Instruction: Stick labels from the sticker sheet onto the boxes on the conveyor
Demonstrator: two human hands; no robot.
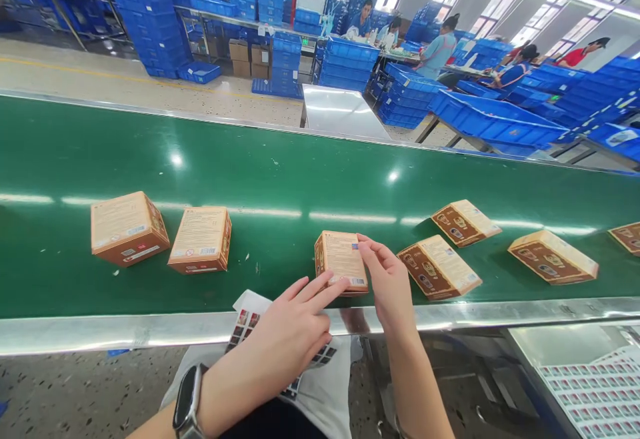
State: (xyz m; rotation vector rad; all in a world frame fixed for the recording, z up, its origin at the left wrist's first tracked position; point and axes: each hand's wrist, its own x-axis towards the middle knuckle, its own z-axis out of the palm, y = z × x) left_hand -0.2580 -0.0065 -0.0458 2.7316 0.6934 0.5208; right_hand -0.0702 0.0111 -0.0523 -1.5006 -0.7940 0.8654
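Note:
A small brown and cream carton (344, 256) sits on the green conveyor belt (280, 166) in front of me, printed face up. My left hand (297, 319) lies over its near edge, fingers stretched out and resting on the top face. At the carton's upper right corner, my right hand (390, 279) pinches a small blue sticker (355, 246) between thumb and forefinger, against the cream face. Under my left forearm, a sheet of small dark and red stickers (245, 318) is partly hidden, lying across my lap and the belt's metal edge.
Left on the belt stand two cartons, one a larger-looking carton (123, 222) and one nearer carton (201, 239). Several lie to the right, including a tilted carton (440, 267). More sticker sheets (595, 386) rest on a metal surface lower right. Blue crates (145, 19) and people are beyond.

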